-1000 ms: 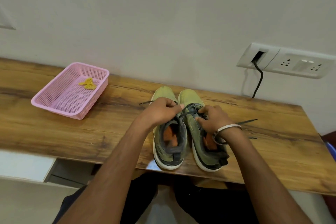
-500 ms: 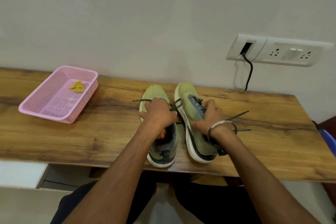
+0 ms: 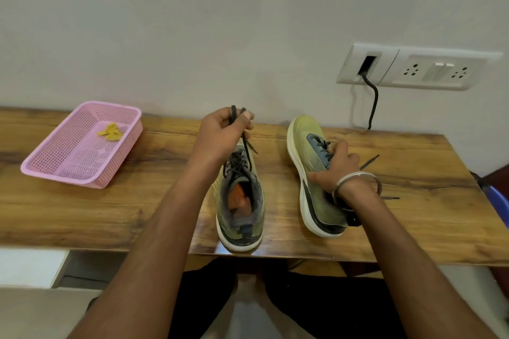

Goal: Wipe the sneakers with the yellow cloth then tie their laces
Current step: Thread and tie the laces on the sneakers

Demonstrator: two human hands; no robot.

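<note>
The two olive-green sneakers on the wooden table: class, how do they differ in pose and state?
The left olive-green sneaker stands flat; the right olive-green sneaker tilts onto its side. The left hand pulls the left one's dark laces upward; the right hand grips the right one's body. Both have white soles.

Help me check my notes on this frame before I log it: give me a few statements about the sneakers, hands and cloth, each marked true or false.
1. The left hand pinches the laces of the left sneaker and holds them up. True.
2. The yellow cloth lies on the table beside the sneakers. False: it sits inside the pink basket.
3. The right sneaker is tipped onto its side, sole edge showing. True.
4. The right hand is empty and rests on the table. False: it grips the right sneaker.
5. The two sneakers touch each other. False: bare table shows between them.
</note>
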